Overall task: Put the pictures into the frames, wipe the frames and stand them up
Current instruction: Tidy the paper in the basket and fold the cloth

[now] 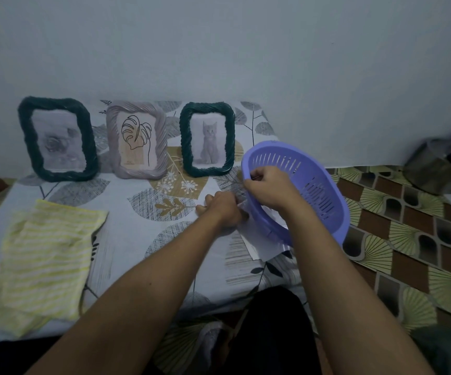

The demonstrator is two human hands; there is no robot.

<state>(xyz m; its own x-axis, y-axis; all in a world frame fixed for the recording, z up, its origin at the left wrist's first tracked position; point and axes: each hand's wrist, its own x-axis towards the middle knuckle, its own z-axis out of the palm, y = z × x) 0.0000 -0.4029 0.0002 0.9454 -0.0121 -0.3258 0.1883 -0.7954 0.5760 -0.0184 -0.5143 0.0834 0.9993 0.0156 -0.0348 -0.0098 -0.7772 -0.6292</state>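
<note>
Three frames stand against the wall: a dark green one with a rose picture (58,139), a pale lilac one with a leaf drawing (137,139), and a dark green one with a grey cat picture (207,139). My right hand (269,186) grips the rim of a tilted purple slotted basket (313,185). My left hand (223,208) is curled on the table beside the basket's left rim, pinching the edge of white paper (259,239) that lies under the basket. A yellow striped cloth (43,255) lies flat at the left.
The low table (137,234) has a leaf-patterned cover. A patterned floor mat (397,239) spreads to the right. A shiny metal pot (440,166) sits on the floor at the far right. The wall rises directly behind the frames.
</note>
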